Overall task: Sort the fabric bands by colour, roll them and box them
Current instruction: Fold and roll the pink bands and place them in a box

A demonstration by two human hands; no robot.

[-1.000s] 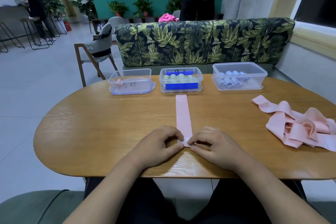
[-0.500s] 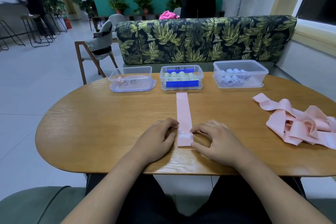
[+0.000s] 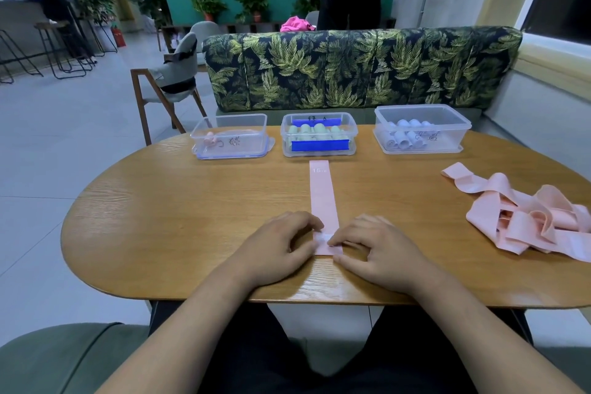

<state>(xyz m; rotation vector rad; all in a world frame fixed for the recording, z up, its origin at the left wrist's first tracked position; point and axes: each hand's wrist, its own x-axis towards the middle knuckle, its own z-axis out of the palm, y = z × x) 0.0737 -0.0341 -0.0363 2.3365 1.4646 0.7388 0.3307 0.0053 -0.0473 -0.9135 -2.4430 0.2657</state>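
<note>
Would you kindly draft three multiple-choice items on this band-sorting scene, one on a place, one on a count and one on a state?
1. Where is the pile of loose pink bands?
A. on the table, at its right
B. inside a box
C. on the sofa

2. How many clear boxes stand on the table?
A. two
B. three
C. four

3. How is the single pink band?
A. fully rolled
B. lying flat
C. boxed

Key:
1 A, it lies at the table's right end.
2 B, left box, middle box and right box form a row.
3 B, it stretches flat toward the middle box, left hand and right hand pinching its near end.
</note>
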